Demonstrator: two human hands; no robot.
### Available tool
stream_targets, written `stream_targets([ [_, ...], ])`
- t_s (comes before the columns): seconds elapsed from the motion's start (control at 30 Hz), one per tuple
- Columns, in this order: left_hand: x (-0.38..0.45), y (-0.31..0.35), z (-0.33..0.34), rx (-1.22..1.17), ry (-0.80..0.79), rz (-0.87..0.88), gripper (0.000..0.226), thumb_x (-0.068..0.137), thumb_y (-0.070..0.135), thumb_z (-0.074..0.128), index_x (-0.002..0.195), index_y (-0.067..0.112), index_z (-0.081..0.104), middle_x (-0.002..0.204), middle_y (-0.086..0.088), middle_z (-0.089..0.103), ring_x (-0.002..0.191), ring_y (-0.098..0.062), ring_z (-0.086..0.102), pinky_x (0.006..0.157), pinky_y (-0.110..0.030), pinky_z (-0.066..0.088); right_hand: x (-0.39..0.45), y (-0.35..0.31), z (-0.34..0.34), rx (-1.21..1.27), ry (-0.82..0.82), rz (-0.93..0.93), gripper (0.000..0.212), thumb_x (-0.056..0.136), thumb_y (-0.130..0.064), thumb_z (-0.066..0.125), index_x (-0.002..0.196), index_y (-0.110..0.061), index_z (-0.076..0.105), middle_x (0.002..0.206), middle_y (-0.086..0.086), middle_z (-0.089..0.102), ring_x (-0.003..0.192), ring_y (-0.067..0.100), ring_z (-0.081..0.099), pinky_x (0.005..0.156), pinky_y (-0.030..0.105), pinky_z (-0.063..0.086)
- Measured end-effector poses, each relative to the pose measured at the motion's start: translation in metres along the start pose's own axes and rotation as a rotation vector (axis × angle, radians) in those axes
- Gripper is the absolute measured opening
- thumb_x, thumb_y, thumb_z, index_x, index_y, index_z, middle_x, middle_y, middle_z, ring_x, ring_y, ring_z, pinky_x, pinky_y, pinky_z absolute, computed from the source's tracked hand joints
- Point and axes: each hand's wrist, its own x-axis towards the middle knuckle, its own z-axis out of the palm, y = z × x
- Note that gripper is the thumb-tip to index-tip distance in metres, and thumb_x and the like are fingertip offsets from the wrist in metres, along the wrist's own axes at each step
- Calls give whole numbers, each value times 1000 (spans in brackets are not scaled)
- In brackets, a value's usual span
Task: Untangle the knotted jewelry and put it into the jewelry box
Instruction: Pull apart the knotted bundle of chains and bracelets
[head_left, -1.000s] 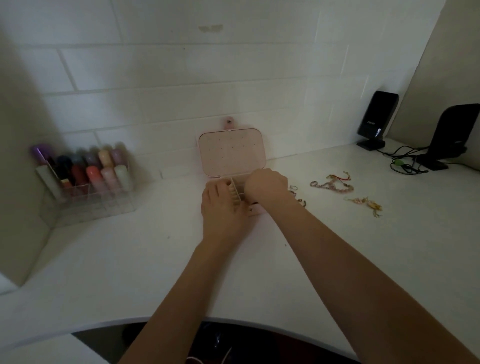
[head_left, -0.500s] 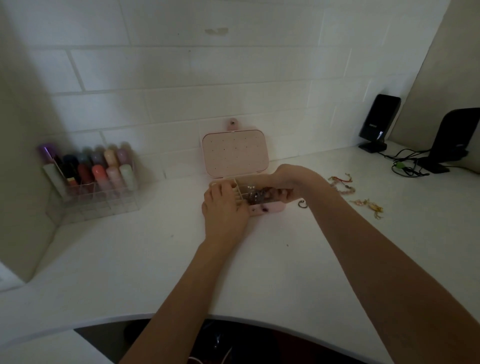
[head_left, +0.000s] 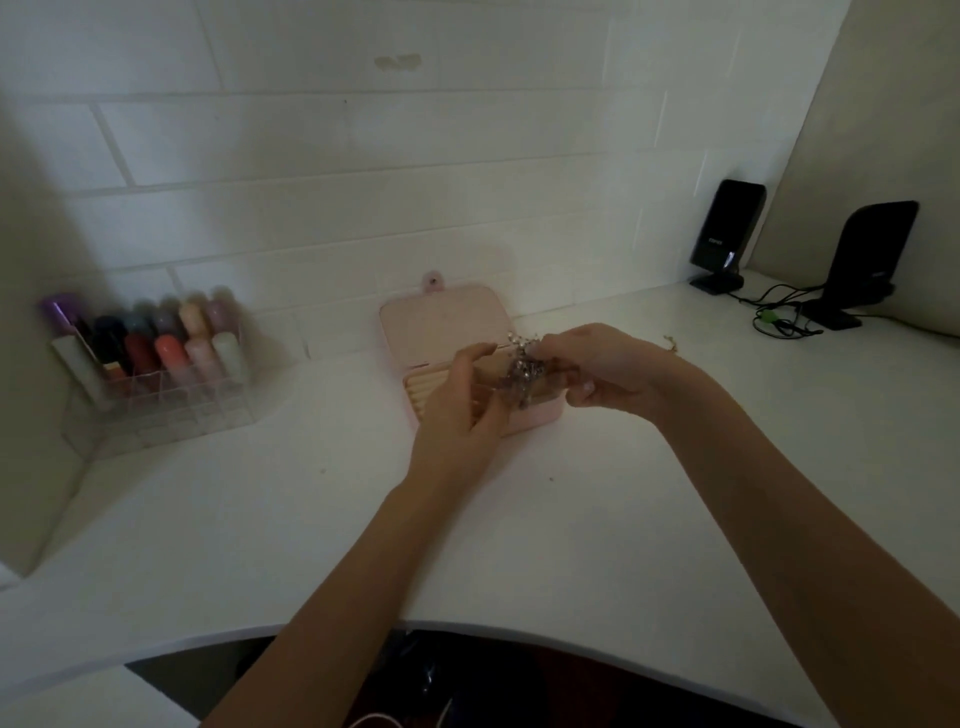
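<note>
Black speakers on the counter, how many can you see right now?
2. One black speaker stands against the tiled wall at the far right of the counter; the other black speaker stands right of it, nearer the edge of view, cables beside its base. None looks hidden.

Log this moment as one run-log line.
step: untangling | left hand: pinches jewelry tangle | right hand: pinches tangle | tangle: above open jewelry box | boxed: not yet

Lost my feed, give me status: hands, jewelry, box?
Left hand and right hand both pinching silver jewelry tangle. Tangle held above open pink jewelry box, not in. Nothing blocking.
</note>
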Motion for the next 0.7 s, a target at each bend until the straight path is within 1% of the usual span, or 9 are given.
stream_targets([
  [0.1, -1, -4, 1, 135, -35, 35, 36, 86, 33, 54, 121, 28, 47, 97, 7, 67, 88, -11, 64, 76, -36, 54, -13, 19, -17, -4, 41, -1, 11, 91, -12, 60, 83, -6, 59, 72, 5, 54, 55, 8, 42, 38, 13, 26],
  [0.17, -2, -9, 2, 278, -82, 76, 35, 84, 35, 51, 116, 21, 50, 98, 4, 66, 90, -15, 63, 77, -39, 53, -21, 29, -29, 12, 46, 5, 14, 92, -11, 58, 79, -7, 61, 70, 3, 59, 55, 7, 43, 39, 13, 26],
  [0.23, -2, -12, 3, 421, -130, 126, 35, 81, 40, 46, 104, 15, 55, 96, 1, 65, 87, -18, 61, 74, -40, 50, -28, 37, -37, 4, 27, 21, 18, 93, -10, 57, 75, -9, 62, 68, 1, 62, 56, 7, 44, 39, 13, 27],
  [0.3, -1, -12, 4, 511, -154, 199, 30, 80, 38, 46, 90, 12, 55, 88, -2, 63, 81, -21, 58, 67, -40, 47, -33, 46, -42, -40, -10, 38, 24, 92, -10, 59, 69, -12, 65, 63, -2, 62, 55, 7, 44, 40, 13, 28],
  [0.4, -1, -10, 4, 523, -132, 231, 17, 81, 25, 53, 83, 9, 54, 82, -3, 61, 77, -23, 56, 62, -39, 45, -35, 59, -45, -172, -39, 56, 37, 90, -15, 63, 54, -19, 65, 57, 0, 56, 49, 9, 39, 45, 18, 29],
  [0.47, -4, -7, 5, 520, -119, 250, 13, 79, 22, 54, 80, 9, 52, 78, -3, 59, 73, -24, 55, 58, -34, 39, -36, 65, -45, -202, -33, 44, 37, 89, -17, 64, 53, -20, 58, 56, 2, 53, 47, 10, 35, 46, 18, 29],
  [0.53, -6, -4, 9, 512, -125, 283, 9, 77, 17, 56, 80, 9, 53, 77, -4, 59, 72, -27, 55, 58, -27, 28, -37, 68, -47, -167, -38, 17, 35, 89, -15, 63, 56, -18, 53, 56, 3, 51, 47, 10, 34, 46, 18, 30],
  [0.6, -8, -1, 13, 472, -127, 307, 15, 76, 17, 56, 88, 9, 60, 85, -5, 63, 79, -25, 56, 62, -20, 25, -38, 72, -50, -137, -61, -9, 34, 90, -11, 61, 58, -15, 52, 56, 3, 50, 47, 10, 35, 46, 19, 29],
  [0.7, -14, 9, 24, 352, -102, 360, 26, 78, 24, 51, 96, 10, 64, 103, -5, 67, 97, -17, 56, 81, -15, 34, -38, 78, -54, -87, -73, -37, 23, 89, -6, 60, 68, -12, 61, 59, 4, 52, 46, 8, 38, 44, 17, 30],
])
